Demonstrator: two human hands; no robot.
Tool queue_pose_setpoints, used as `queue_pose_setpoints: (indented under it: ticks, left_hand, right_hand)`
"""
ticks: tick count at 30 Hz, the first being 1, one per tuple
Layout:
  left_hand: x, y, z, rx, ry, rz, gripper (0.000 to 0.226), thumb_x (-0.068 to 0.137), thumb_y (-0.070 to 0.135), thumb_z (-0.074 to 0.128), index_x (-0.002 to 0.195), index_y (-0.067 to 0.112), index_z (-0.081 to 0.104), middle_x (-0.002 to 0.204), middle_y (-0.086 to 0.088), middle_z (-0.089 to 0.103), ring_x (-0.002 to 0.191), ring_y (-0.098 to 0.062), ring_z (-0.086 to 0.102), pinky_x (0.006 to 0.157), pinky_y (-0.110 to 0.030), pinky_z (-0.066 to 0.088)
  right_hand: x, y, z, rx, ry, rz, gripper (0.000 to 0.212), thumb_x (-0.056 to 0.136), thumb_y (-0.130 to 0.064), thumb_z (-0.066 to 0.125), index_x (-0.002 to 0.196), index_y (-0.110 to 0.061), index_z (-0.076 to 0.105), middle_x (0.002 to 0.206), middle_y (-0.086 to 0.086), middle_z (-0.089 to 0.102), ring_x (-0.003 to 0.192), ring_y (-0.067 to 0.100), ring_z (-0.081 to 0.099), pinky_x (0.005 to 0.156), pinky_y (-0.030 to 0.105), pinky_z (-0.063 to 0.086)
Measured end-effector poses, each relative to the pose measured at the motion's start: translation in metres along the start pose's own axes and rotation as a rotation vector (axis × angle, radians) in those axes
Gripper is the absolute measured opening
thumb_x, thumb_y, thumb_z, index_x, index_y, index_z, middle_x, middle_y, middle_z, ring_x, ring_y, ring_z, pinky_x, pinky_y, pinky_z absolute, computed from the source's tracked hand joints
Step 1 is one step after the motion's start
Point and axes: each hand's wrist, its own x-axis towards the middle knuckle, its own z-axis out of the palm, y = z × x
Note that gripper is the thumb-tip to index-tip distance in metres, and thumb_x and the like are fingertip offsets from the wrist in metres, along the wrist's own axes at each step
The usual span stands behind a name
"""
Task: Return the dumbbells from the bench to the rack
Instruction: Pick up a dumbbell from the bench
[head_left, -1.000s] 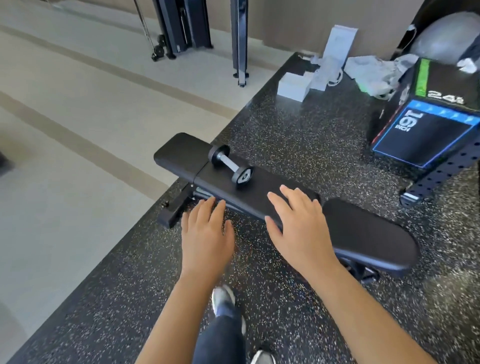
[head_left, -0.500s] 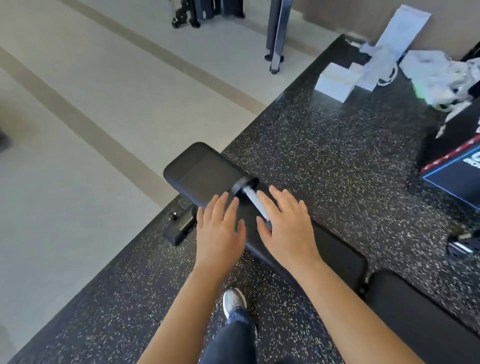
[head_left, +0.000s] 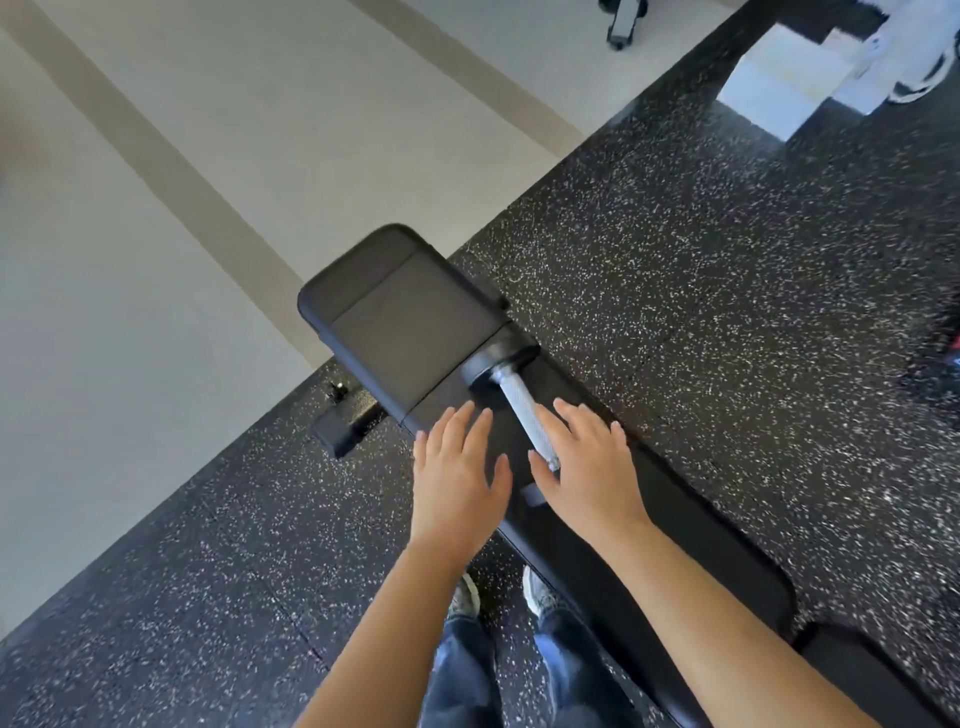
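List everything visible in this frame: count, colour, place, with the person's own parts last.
dumbbell: one, black heads, silver knurled handle, lying on the bench
bench: one, black padded, straddling the mat edge
rubber mat: one, black speckled, right and bottom
pale floor: beige with darker stripes, left
white boxes: a few, top right on the mat
shoes: two, grey, bottom centre
left hand: open, beside the handle
right hand: open, over the handle's near end

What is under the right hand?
The right hand covers the dumbbell's near end on the bench. Only its handle and far weight show.
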Motion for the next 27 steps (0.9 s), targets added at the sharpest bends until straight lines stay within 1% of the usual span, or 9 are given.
queue_pose_setpoints:
  ticks: [3, 7, 10, 14, 16, 19, 23, 25, 27]
  left_hand:
    - [-0.004, -0.002, 0.038, -0.036, -0.022, -0.075, 0.05, 0.081, 0.028, 0.052, 0.126, 0.006, 0.052, 0.132, -0.015, 0.052, 0.124, -0.036, 0.046, 0.101, -0.056, 0.035]
    - [-0.01, -0.006, 0.074, -0.081, -0.056, -0.15, 0.049, 0.086, 0.024, 0.055, 0.131, 0.008, 0.047, 0.138, -0.013, 0.046, 0.13, -0.033, 0.038, 0.106, -0.053, 0.028]
    - [-0.015, -0.008, 0.094, -0.103, -0.076, -0.195, 0.05, 0.087, 0.022, 0.057, 0.133, 0.009, 0.045, 0.14, -0.012, 0.044, 0.13, -0.032, 0.037, 0.107, -0.053, 0.027]
    - [-0.023, -0.006, 0.114, -0.117, -0.07, -0.215, 0.056, 0.081, 0.038, 0.04, 0.126, 0.007, 0.051, 0.13, -0.014, 0.054, 0.119, -0.037, 0.049, 0.098, -0.055, 0.038]
    - [-0.025, -0.005, 0.122, -0.106, -0.071, -0.212, 0.058, 0.08, 0.039, 0.038, 0.126, 0.007, 0.052, 0.129, -0.014, 0.055, 0.118, -0.037, 0.05, 0.096, -0.055, 0.039]
    - [-0.022, -0.006, 0.129, -0.095, -0.065, -0.182, 0.058, 0.08, 0.041, 0.04, 0.127, 0.008, 0.051, 0.13, -0.013, 0.054, 0.121, -0.036, 0.049, 0.097, -0.055, 0.038]
    - [-0.019, -0.008, 0.135, -0.07, -0.03, -0.12, 0.06, 0.08, 0.047, 0.044, 0.128, 0.012, 0.047, 0.131, -0.011, 0.053, 0.123, -0.033, 0.046, 0.097, -0.056, 0.037]
    - [-0.019, -0.01, 0.138, -0.07, -0.033, -0.112, 0.063, 0.08, 0.052, 0.044, 0.13, 0.014, 0.043, 0.134, -0.009, 0.051, 0.126, -0.029, 0.041, 0.1, -0.053, 0.034]
    - [-0.019, -0.012, 0.141, -0.103, -0.056, -0.13, 0.069, 0.079, 0.056, 0.044, 0.133, 0.014, 0.04, 0.138, -0.008, 0.047, 0.129, -0.028, 0.038, 0.102, -0.052, 0.033]
  right_hand:
    - [0.007, 0.02, 0.03, 0.028, -0.096, -0.011, 0.046, 0.082, -0.028, 0.061, 0.125, -0.014, 0.054, 0.124, 0.014, 0.059, 0.113, 0.035, 0.056, 0.089, 0.06, 0.044]
    - [0.018, 0.043, 0.053, 0.11, -0.149, 0.014, 0.048, 0.088, -0.027, 0.055, 0.134, -0.016, 0.045, 0.135, 0.011, 0.049, 0.125, 0.032, 0.045, 0.1, 0.055, 0.036]
    - [0.023, 0.051, 0.065, 0.225, -0.197, 0.014, 0.047, 0.089, -0.027, 0.054, 0.133, -0.017, 0.043, 0.129, 0.009, 0.051, 0.119, 0.029, 0.048, 0.097, 0.048, 0.038]
    - [0.027, 0.062, 0.082, 0.263, -0.246, -0.015, 0.052, 0.087, -0.028, 0.057, 0.136, -0.021, 0.041, 0.133, 0.002, 0.049, 0.12, 0.026, 0.049, 0.099, 0.044, 0.035]
    - [0.032, 0.068, 0.085, 0.277, -0.259, 0.005, 0.054, 0.086, -0.03, 0.057, 0.137, -0.025, 0.04, 0.134, 0.0, 0.048, 0.119, 0.024, 0.049, 0.098, 0.043, 0.036]
    - [0.043, 0.075, 0.087, 0.336, -0.341, 0.011, 0.058, 0.085, -0.032, 0.057, 0.139, -0.032, 0.035, 0.136, -0.004, 0.044, 0.116, 0.021, 0.05, 0.095, 0.042, 0.04]
    - [0.057, 0.082, 0.089, 0.402, -0.491, 0.02, 0.064, 0.085, -0.033, 0.059, 0.14, -0.042, 0.027, 0.136, -0.009, 0.038, 0.107, 0.015, 0.052, 0.089, 0.031, 0.041]
    - [0.067, 0.083, 0.091, 0.465, -0.552, 0.04, 0.066, 0.085, -0.029, 0.061, 0.139, -0.044, 0.026, 0.133, -0.008, 0.04, 0.103, 0.013, 0.051, 0.086, 0.027, 0.039]
    - [0.075, 0.085, 0.094, 0.538, -0.603, 0.07, 0.07, 0.084, -0.024, 0.062, 0.139, -0.046, 0.026, 0.134, -0.005, 0.041, 0.104, 0.015, 0.051, 0.089, 0.027, 0.04]
